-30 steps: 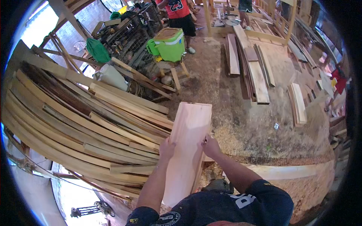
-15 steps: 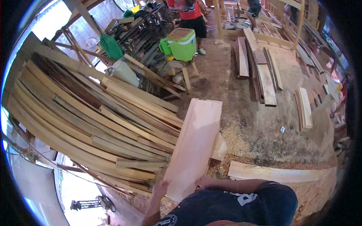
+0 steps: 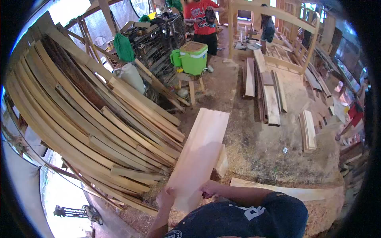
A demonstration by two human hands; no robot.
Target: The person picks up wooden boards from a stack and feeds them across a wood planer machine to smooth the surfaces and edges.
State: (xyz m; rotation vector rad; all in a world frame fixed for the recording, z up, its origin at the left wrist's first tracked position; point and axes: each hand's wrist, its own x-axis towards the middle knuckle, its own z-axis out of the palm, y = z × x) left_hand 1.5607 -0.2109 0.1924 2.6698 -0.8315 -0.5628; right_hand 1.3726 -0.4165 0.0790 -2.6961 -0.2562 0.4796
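A wide, pale wooden board [image 3: 201,148] slants away from my body in the lower middle of the head view, with its near end close to my shirt. My left hand [image 3: 165,197] is closed on the board's left edge near that end. On the opposite edge, my right hand [image 3: 209,189] grips the board with its fingers curled. Under the board's right side, a wooden block [image 3: 220,163] shows in part. Another light plank [image 3: 278,189] lies on the ground to the right of my right forearm.
A large stack of long planks [image 3: 91,131] fills the left. Ahead stand a green cooler [image 3: 193,59] and a person in a red jersey [image 3: 201,20]. Boards [image 3: 271,104] lie on the floor near a wooden frame [image 3: 274,16], with another person [image 3: 267,29] beside it.
Both hands have slid along the board's edges towards my body. The block under its right side now shows. The head view has shifted, and the person in red has turned and moved their arms.
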